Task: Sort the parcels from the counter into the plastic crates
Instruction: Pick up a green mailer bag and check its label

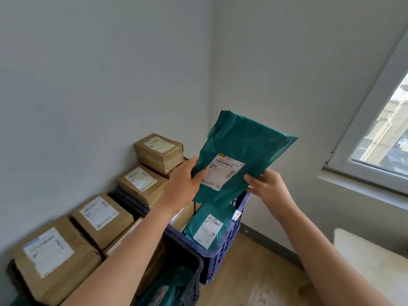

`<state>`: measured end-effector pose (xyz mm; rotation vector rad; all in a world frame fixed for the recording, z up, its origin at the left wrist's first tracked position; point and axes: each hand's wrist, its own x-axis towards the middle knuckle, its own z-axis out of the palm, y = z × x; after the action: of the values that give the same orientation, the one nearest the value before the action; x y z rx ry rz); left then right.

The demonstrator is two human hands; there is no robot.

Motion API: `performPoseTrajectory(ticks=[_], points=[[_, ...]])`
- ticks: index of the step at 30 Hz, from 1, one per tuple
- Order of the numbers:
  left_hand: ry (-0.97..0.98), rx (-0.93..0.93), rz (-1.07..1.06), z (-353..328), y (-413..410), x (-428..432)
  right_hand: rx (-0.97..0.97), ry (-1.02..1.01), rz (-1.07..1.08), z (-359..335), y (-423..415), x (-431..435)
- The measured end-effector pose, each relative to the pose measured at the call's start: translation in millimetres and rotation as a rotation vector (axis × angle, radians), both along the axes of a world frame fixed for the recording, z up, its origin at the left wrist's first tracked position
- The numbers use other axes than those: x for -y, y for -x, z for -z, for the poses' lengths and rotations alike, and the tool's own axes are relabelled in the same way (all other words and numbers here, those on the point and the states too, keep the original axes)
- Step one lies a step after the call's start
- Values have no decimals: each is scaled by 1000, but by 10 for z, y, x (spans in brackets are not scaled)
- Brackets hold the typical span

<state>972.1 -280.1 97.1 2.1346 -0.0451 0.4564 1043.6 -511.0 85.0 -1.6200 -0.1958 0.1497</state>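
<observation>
I have the green parcel [240, 146] held up in both hands, over the blue crate [223, 250]. My left hand [183, 180] grips its lower left edge, thumb across the label side. My right hand [267, 186] pinches its lower right edge. A second green parcel [207, 226] leans inside the crate's right wall. Brown boxes [101, 219] sit along the left wall.

Soft daylight from window [385, 129] at three o'clock, blown out beyond the glass. Faint shadows. Wide-angle bending at edges; mild blur at six o'clock.
</observation>
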Motion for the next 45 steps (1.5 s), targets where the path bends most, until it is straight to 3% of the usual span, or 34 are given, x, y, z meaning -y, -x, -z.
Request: performPoseTrajectory(ticks=[7,11,13,17,21,24,26,28,31,36,45], points=[[47,-420,69,1096,-726,-219,-191,126,163,633,-831,-60],[-5,-616,48,1441,-948,-270,-141,490,177,768,-1167,-120],[-39,-704,20,1562,-1005,-255,-27,664,143,835,-1261,-188],[-137,-839,-35,1813,-1103,-199,217,941,-181,1046,-1440,-407],[-228,-935,-58,2014,-1216,-136,213,1220,-713,1273,-1569,-713],[-258,-1012,-89,2134,-1277,-36,240,1418,-929,1505,-1632,-879],[-399,-1019,-106,2185,-1287,70,248,1522,-1026,1692,-1660,-944],[-679,-966,-129,2224,-1275,204,289,1612,-1077,1851,-1667,-1014],[-996,-992,-110,2305,-1265,377,374,1643,-1085,2040,-1650,-1151],[-727,-1366,26,2557,-1366,306,284,1742,-1139,2325,-1759,-1356],[-738,-1385,64,2596,-1521,336,284,1717,-1295,2464,-1941,-1429]])
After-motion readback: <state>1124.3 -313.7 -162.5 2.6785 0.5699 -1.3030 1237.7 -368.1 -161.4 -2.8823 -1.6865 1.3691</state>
